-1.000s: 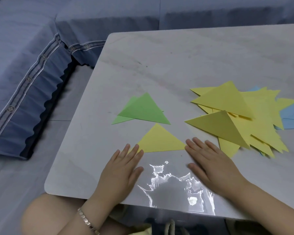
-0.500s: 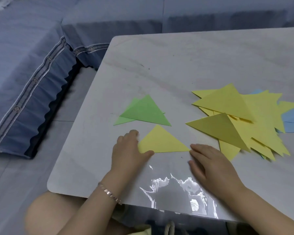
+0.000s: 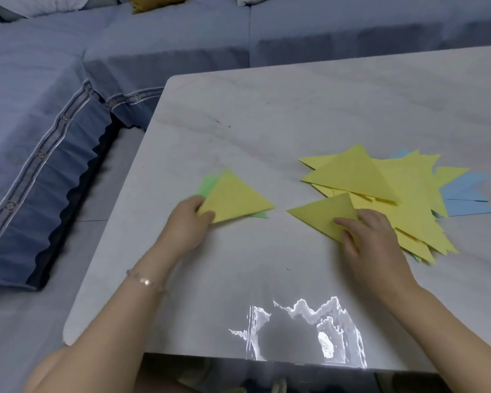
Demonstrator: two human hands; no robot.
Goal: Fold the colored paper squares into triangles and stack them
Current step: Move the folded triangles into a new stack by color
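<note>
L hand (image 3: 190,222) pinches yellow triangle (image 3: 236,198) on green stack (image 3: 207,184), ctr-left. R hand (image 3: 372,236) touches pile (image 3: 408,188), grip unclear; most unstacked.

A matt, smooth paper finish is seen on the yellow triangle (image 3: 236,198) pinched at its corner by the left hand (image 3: 189,222). The same matt paper is shown by the green triangle (image 3: 206,185) beneath it. The darker yellow triangle (image 3: 321,212) held by the right hand (image 3: 372,239) is matt paper, crisply creased, as are the yellow pile (image 3: 403,199) and blue sheets (image 3: 465,191) beyond that hand. The table (image 3: 267,123) is finished as pale, veined stone, polished; glare is reflected near the wrists. Matt woven cloth, pleated, is seen on the sofa cover (image 3: 54,154) outside the left hand. A shiny bracelet (image 3: 145,280) is worn.
</note>
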